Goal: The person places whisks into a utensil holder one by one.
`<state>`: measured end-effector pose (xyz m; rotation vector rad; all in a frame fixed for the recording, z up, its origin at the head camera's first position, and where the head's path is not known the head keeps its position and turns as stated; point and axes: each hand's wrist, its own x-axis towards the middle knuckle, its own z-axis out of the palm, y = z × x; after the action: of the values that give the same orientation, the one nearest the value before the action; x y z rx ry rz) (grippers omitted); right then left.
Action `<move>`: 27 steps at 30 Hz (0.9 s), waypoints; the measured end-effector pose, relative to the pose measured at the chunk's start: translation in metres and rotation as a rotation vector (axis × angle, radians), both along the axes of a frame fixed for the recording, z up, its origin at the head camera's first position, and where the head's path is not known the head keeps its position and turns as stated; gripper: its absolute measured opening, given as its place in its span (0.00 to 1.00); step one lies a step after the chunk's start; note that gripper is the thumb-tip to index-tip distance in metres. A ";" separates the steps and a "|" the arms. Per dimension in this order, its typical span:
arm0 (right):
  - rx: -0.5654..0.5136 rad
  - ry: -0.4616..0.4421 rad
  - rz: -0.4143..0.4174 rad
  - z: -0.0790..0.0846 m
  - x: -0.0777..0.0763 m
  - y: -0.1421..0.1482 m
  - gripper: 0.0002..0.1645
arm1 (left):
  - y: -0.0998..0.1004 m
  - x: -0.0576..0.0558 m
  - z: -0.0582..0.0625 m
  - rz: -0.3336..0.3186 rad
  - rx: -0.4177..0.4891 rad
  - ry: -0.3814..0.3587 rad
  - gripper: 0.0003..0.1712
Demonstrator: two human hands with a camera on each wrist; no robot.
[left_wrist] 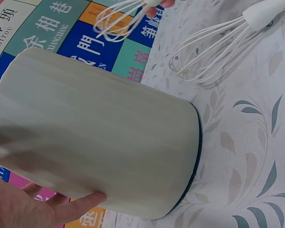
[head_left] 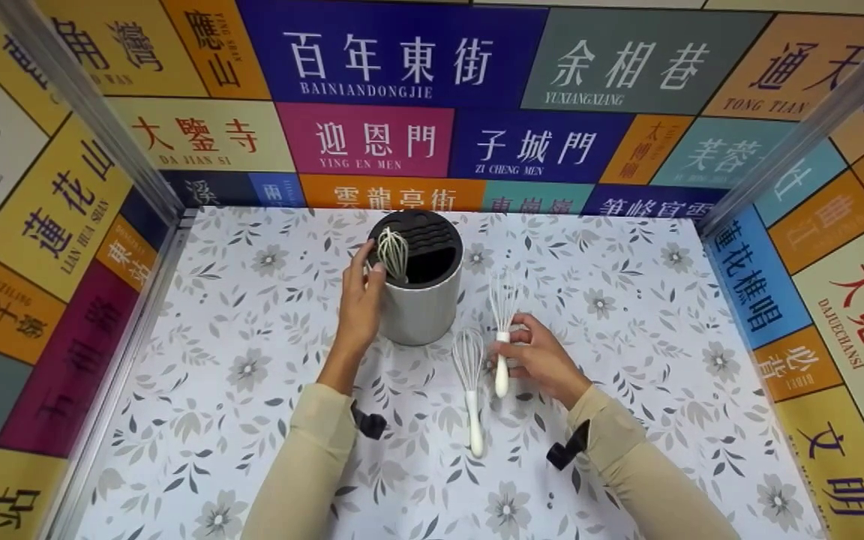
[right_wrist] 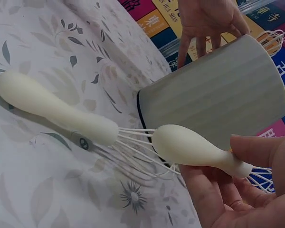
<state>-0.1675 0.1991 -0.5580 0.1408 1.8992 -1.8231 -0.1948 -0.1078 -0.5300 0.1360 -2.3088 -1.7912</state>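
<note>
A grey cylindrical utensil holder with a black divided top stands upright, and one whisk is in its left part, wires up. My left hand rests against the holder's left side, its fingers fairly straight along the wall. My right hand pinches a second whisk between thumb and fingers where the cream handle meets the wires. That whisk is held above the cloth, wires pointing away. Just left of it, a third whisk lies on the table; in the right wrist view its handle is near.
A white cloth with grey flowers and leaves covers the table. Panels of coloured signs wall it in at the back, left and right. Each sleeve has a black strap at the wrist.
</note>
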 end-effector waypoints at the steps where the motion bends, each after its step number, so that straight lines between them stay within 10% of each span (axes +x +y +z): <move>1: 0.011 0.012 0.002 0.002 -0.001 -0.001 0.30 | 0.000 0.000 0.000 0.000 0.001 0.003 0.29; 27: -0.042 0.185 0.073 0.070 -0.023 -0.032 0.30 | 0.000 -0.001 -0.002 0.004 -0.011 -0.009 0.29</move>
<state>-0.1904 0.1675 -0.4881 -0.1145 1.9602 -1.8806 -0.1956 -0.1074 -0.5321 0.1465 -2.3221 -1.7798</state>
